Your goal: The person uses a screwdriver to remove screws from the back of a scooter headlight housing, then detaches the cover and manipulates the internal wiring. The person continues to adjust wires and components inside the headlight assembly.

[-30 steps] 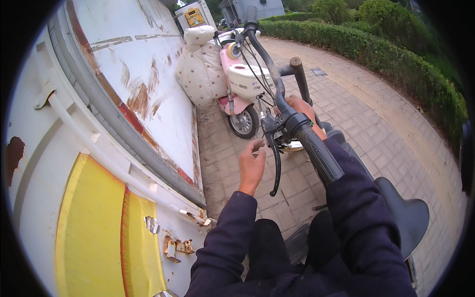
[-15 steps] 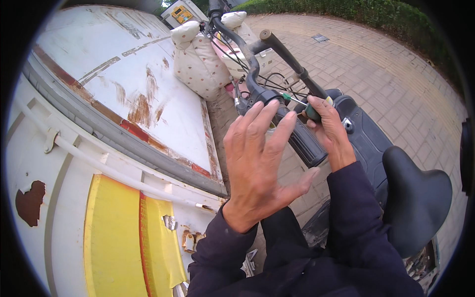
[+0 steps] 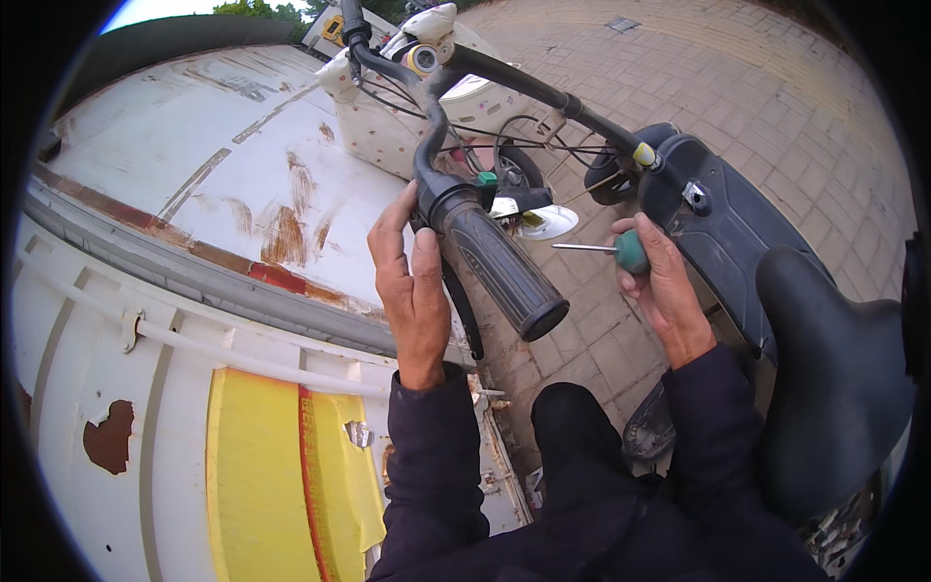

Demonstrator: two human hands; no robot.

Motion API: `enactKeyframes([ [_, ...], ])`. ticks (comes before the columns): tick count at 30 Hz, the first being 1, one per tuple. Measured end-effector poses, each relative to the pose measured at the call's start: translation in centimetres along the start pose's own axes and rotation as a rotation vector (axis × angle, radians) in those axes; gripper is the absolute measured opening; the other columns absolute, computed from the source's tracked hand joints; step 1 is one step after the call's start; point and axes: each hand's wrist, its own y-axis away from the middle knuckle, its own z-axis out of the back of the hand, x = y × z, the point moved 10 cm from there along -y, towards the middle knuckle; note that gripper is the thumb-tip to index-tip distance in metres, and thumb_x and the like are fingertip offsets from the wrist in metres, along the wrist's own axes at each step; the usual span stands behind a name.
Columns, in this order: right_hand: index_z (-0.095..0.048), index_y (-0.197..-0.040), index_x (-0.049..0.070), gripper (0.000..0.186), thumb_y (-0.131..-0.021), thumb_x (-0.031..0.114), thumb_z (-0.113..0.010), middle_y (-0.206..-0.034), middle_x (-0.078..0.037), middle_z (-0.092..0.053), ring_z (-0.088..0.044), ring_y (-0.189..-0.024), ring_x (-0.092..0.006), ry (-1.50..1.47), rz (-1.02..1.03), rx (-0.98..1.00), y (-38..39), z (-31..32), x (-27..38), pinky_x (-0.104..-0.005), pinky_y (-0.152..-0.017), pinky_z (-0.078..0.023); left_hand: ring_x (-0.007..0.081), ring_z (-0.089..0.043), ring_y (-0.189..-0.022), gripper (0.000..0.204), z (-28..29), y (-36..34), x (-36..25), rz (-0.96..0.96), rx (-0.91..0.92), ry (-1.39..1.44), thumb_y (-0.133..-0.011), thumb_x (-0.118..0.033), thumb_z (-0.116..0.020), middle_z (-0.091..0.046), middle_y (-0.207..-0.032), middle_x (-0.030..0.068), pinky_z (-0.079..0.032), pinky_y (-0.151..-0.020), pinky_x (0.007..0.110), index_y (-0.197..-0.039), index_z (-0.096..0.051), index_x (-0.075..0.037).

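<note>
A short screwdriver (image 3: 630, 252) with a green handle is pinched in my right hand (image 3: 664, 291), its metal shaft pointing left toward the handlebar grip. The black ribbed grip (image 3: 504, 262) hangs at the near end of a scooter's handlebar (image 3: 432, 136). Beside the grip's upper collar is my left hand (image 3: 415, 281), fingers stretched out and holding nothing. Its fingertips are at the control housing (image 3: 441, 199), and I cannot tell if they press on it. A black brake lever (image 3: 461, 310) runs down between that hand and the grip. A small green switch (image 3: 486, 179) sits on the housing.
A rusty white panelled truck bed (image 3: 242, 184) stands along the left, with a yellow sheet (image 3: 257, 456) on its side. On the right are the black saddle (image 3: 824, 359) and dark scooter body (image 3: 718, 223). Brick paving (image 3: 766, 87) lies beyond. A spotted padded cover (image 3: 388, 136) hangs at the front.
My right hand has drawn the screwdriver back from the switch housing to the right of the grip. My left hand has moved left, to the lever side. The view has shifted.
</note>
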Motion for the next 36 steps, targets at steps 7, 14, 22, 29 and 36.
enactKeyframes([
  [7,-0.064,-0.108,0.006,0.042,-0.099,0.047,-0.070,-0.080,0.002,-0.056,-0.052,-0.057,-0.0081,0.011,-0.071,-0.113,-1.1,5.4,-1.3,-0.0215,-0.047,-0.035,0.0247,-0.051,-0.133,0.048,-0.1,-0.5,3.4,0.044,0.047,0.148,-0.100,-0.022,-0.056,-0.053,-0.145,0.0168,-0.039,-0.113,0.039,-0.141,-0.052,0.003],
  [14,-0.063,-0.104,0.007,0.044,-0.095,0.049,-0.074,-0.081,0.001,-0.057,-0.053,-0.058,-0.0067,0.117,-0.105,-0.139,-1.4,6.5,-2.0,-0.0198,-0.047,-0.037,0.0185,-0.052,-0.124,0.040,-0.4,-0.4,3.6,0.007,-0.025,0.170,-0.098,-0.016,-0.060,-0.052,-0.141,0.0107,-0.041,-0.110,0.034,-0.135,-0.055,0.000],
  [22,-0.065,-0.105,0.009,0.038,-0.097,0.046,-0.073,-0.082,0.001,-0.054,-0.052,-0.057,-0.0085,0.201,-0.116,-0.181,-2.1,7.4,-1.3,-0.0226,-0.048,-0.035,0.0203,-0.051,-0.122,0.040,-1.0,0.1,3.6,0.027,-0.122,0.120,-0.096,-0.021,-0.054,-0.049,-0.139,0.0118,-0.038,-0.111,0.036,-0.131,-0.054,-0.001],
  [29,-0.062,-0.109,0.008,0.037,-0.095,0.039,-0.076,-0.080,0.001,-0.056,-0.055,-0.059,-0.0083,0.182,-0.088,-0.131,-2.4,7.1,-1.1,-0.0235,-0.049,-0.037,0.0268,-0.047,-0.128,0.050,-1.3,-0.7,4.2,-0.106,-0.172,0.132,-0.093,-0.036,-0.045,-0.050,-0.136,0.0170,-0.033,-0.115,0.040,-0.124,-0.056,0.002],
  [36,-0.065,-0.109,0.010,0.030,-0.097,0.036,-0.074,-0.087,-0.003,-0.062,-0.056,-0.060,-0.0129,0.196,-0.110,-0.164,-2.6,8.8,-1.8,-0.0255,-0.050,-0.039,0.0328,-0.053,-0.119,0.044,-0.7,-1.2,2.0,-0.214,-0.039,0.115,-0.091,-0.026,-0.049,-0.054,-0.128,0.0208,-0.039,-0.108,0.038,-0.122,-0.054,0.004],
])
